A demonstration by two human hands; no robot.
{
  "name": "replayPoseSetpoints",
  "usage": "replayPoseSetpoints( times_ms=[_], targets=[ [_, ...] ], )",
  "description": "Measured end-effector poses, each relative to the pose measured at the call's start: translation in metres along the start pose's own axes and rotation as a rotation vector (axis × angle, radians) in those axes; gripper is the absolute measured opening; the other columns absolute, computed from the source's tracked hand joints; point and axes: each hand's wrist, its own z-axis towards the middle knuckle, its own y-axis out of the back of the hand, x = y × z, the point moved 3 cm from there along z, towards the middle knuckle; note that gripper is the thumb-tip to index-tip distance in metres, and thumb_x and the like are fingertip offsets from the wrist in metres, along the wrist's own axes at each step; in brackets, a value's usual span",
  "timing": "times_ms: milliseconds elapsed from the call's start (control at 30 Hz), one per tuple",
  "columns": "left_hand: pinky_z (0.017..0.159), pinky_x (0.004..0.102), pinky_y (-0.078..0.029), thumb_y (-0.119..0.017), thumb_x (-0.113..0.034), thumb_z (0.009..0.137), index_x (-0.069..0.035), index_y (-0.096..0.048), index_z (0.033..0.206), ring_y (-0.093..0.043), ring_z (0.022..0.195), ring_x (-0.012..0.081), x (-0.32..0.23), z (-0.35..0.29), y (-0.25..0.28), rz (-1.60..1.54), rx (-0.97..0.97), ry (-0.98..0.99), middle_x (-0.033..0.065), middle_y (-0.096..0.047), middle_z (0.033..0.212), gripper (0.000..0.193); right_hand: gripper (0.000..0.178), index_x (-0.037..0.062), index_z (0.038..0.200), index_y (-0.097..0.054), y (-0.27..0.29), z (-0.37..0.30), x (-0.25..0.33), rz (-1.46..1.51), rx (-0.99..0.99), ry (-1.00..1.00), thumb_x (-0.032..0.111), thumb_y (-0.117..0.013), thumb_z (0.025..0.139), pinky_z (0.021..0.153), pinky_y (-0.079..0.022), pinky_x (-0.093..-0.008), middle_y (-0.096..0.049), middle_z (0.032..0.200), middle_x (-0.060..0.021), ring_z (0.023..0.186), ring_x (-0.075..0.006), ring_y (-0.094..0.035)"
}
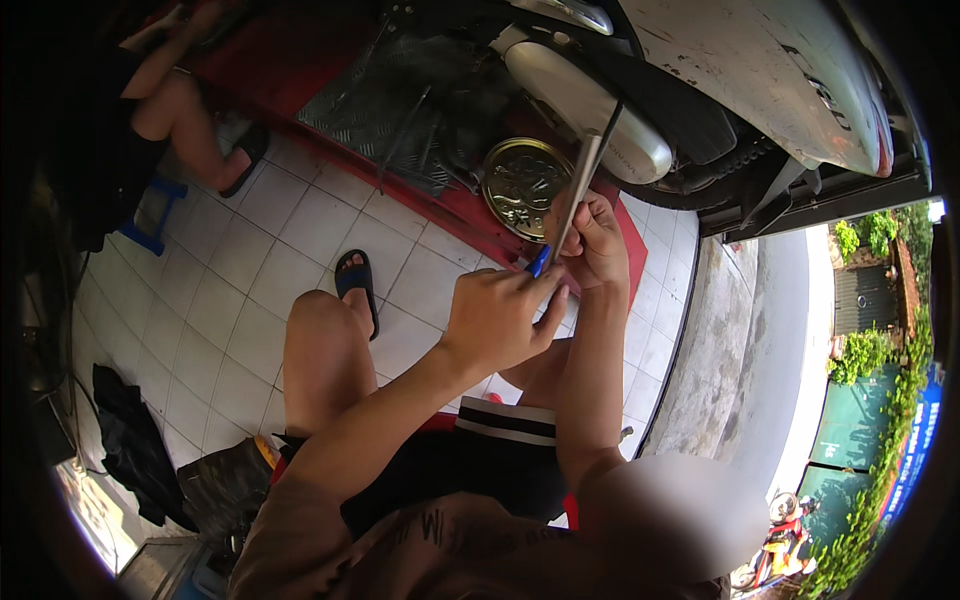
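My left hand (503,318) is closed around a small blue item (540,261), mostly hidden by the fingers, at the lower end of a silver metal tube (574,200). The fingers of my right hand (598,240) are curled and pinched on that tube, which slants up and away from me. A thin dark rod (606,130) runs along the tube's upper end and beyond it. Just behind my right hand lies a round gold-coloured tin tray (525,170) with small metal parts in it.
A motorbike with a silver exhaust cover (590,110) stands at the upper right on a red platform (450,213) with ribbed metal plate. Another person's leg (190,130) and a blue stool (153,215) are at the upper left. Black cloth (135,445) lies on the tiled floor (215,325).
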Motion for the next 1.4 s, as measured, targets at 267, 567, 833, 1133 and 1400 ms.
replayPoseSetpoints(
  times_ms=[267, 567, 833, 1133, 1400],
  targets=[
    [0.045, 0.0302, -0.043, -0.062, -0.014, 0.085, -0.001, -0.049, 0.133, -0.056, 0.047, 0.0174, 0.024, 0.020, 0.023, -0.401, -0.040, 0.286, 0.0068, -0.056, 0.059, 0.051, 0.031, -0.0019, 0.093, -0.057, -0.008, 0.001, 0.008, 0.189, -0.090, -0.062, 0.028, -0.065, 0.091, 0.039, -0.028, -0.0175, -0.049, 0.059, 0.0014, 0.044, -0.0024, -0.037],
    [0.045, 0.0334, -0.045, -0.061, -0.022, 0.086, -0.011, -0.068, 0.106, -0.058, 0.046, 0.0195, -0.001, -0.002, -0.009, -0.026, 0.208, -0.058, 0.0028, -0.057, 0.055, 0.023, 0.030, -0.0021, 0.100, -0.055, -0.004, 0.006, -0.004, 0.122, -0.066, -0.092, 0.025, -0.064, 0.091, 0.041, -0.028, -0.0172, -0.047, 0.057, 0.0030, 0.045, -0.0034, -0.037],
    [0.045, 0.0329, -0.044, -0.060, -0.023, 0.088, -0.003, -0.049, 0.130, -0.057, 0.045, 0.0216, 0.026, 0.016, 0.014, -0.346, 0.004, 0.371, 0.0091, -0.057, 0.058, 0.047, 0.029, -0.0018, 0.099, -0.056, 0.004, 0.003, -0.003, 0.096, -0.125, -0.072, 0.023, -0.066, 0.090, 0.041, -0.028, -0.0176, -0.053, 0.062, -0.0004, 0.046, -0.0041, -0.040],
    [0.049, 0.0338, -0.047, -0.061, -0.030, 0.088, -0.006, -0.047, 0.137, -0.060, 0.050, 0.0246, 0.009, 0.009, 0.006, -0.051, 0.251, 0.052, 0.0070, -0.058, 0.064, 0.056, 0.032, -0.0024, 0.099, -0.056, 0.010, 0.006, 0.002, 0.143, -0.063, -0.023, 0.025, -0.068, 0.088, 0.043, -0.030, -0.0171, -0.048, 0.060, 0.0018, 0.049, -0.0037, -0.041],
    [0.048, 0.0332, -0.048, -0.062, -0.029, 0.087, -0.001, -0.037, 0.141, -0.059, 0.048, 0.0241, 0.000, 0.016, 0.018, -0.198, 0.185, -0.047, 0.0093, -0.059, 0.063, 0.066, 0.033, -0.0037, 0.102, -0.056, 0.010, 0.011, -0.004, 0.094, -0.101, -0.026, 0.025, -0.066, 0.090, 0.042, -0.027, -0.0181, -0.048, 0.059, 0.0016, 0.047, -0.0029, -0.037]
  ],
)
